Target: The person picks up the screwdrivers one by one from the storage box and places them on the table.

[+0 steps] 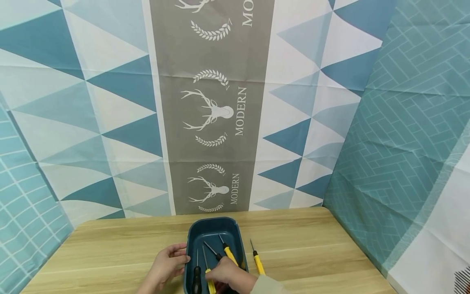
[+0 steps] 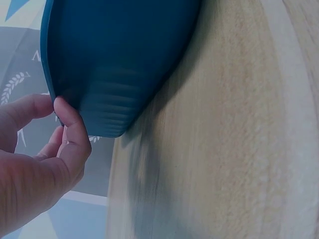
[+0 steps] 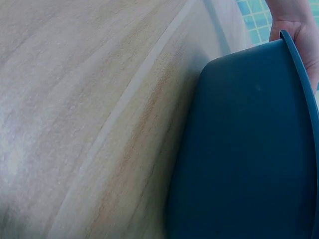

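A dark blue plastic bin (image 1: 214, 221) holds several screwdrivers. My left hand (image 1: 167, 263) grips its left rim, thumb and fingers pinching the edge in the left wrist view. Inside the bin, my right hand (image 1: 231, 274) pinches the handle of a yellow screwdriver (image 1: 211, 287); its other fingers are mostly hidden. Left of that lies a black-handled screwdriver (image 1: 197, 279). A second black-handled screwdriver (image 1: 218, 257) and a yellow-and-black screwdriver (image 1: 229, 253) lie farther back, partly behind the right hand. The right wrist view shows only the bin's outer wall (image 3: 244, 144) and the left hand (image 3: 304, 42) beyond.
Another yellow-and-black screwdriver (image 1: 258, 263) lies on the wooden table (image 1: 304, 245), right of the bin. A patterned cloth backdrop (image 1: 213, 143) stands behind the table, with tiled-pattern cloth (image 1: 404, 122) along the right side.
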Available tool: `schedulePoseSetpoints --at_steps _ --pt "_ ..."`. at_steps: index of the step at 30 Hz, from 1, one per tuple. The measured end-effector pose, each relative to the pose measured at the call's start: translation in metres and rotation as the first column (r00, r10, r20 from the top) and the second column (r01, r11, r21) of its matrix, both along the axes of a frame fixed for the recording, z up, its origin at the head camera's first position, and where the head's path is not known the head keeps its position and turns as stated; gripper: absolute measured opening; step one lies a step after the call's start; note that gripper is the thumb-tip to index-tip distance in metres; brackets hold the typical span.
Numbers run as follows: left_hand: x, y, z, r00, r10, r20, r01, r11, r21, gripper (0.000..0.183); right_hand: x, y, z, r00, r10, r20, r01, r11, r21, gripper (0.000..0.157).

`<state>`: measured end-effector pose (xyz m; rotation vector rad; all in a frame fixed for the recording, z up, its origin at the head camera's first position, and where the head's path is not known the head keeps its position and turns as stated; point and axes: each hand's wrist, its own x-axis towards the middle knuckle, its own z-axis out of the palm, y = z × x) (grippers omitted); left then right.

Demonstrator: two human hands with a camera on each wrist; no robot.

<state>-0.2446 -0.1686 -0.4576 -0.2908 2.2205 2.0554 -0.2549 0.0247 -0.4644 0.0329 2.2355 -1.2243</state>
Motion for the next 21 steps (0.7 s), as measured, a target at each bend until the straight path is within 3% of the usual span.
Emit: schedulePoseSetpoints --at_steps 6,15,21 --pt "-0.001 0.002 0.0 1.0 0.023 0.012 -0.022 1.0 -0.009 0.051 0.001 0.004 0.003 1.0 0.016 -0.002 -0.016 0.999 -0.035 0.013" --pt "0.0 0.004 0.0 0.999 0.036 -0.007 -0.036 0.999 0.0 0.052 -0.002 0.014 0.008 0.998 0.016 0.055 -0.007 0.987 -0.157 0.01" --pt "-0.001 0.003 -0.001 0.999 0.036 0.006 -0.036 0.999 0.003 0.052 -0.003 0.017 0.013 0.994 0.017 0.109 0.004 0.982 -0.188 0.008"
